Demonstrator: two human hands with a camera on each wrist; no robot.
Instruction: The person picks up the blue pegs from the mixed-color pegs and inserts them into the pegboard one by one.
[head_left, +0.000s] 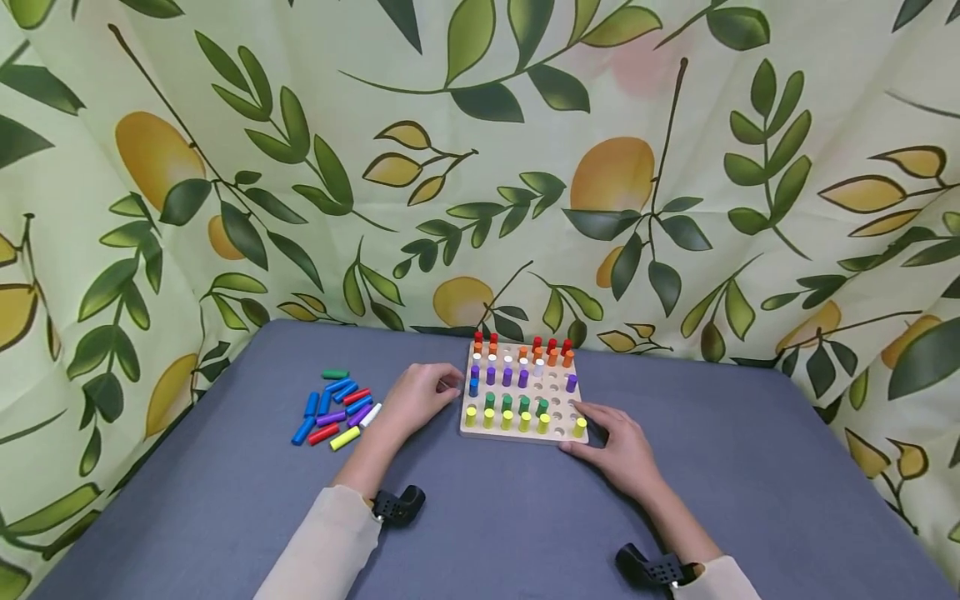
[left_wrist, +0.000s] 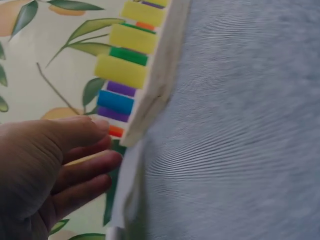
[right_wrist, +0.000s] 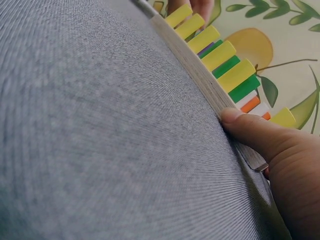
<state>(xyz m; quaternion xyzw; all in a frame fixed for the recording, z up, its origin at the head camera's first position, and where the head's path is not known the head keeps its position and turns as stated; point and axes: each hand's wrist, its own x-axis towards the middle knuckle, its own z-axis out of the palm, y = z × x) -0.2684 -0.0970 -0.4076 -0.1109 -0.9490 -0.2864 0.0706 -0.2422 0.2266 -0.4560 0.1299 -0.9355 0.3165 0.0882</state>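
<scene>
A square wooden peg board (head_left: 517, 435) lies at the middle of the grey table, with coloured pegs (head_left: 507, 398) standing in many holes and several holes bare on its right side. My left hand (head_left: 420, 396) rests beside the board's left edge, fingertips touching it, fingers relaxed. In the left wrist view those fingers (left_wrist: 75, 170) lie by a corner of the board (left_wrist: 160, 75). My right hand (head_left: 618, 446) rests at the near right corner, with its thumb (right_wrist: 250, 130) pressed flat against the board's front edge (right_wrist: 200, 75) and its fingers along the right side. Neither hand holds a peg.
A pile of several loose pegs (head_left: 337, 410) in blue, red, purple, yellow and white lies left of my left hand, with a green peg (head_left: 335, 374) just behind it. A leaf-and-lemon printed curtain (head_left: 480, 167) closes off the back and sides of the table (head_left: 750, 467).
</scene>
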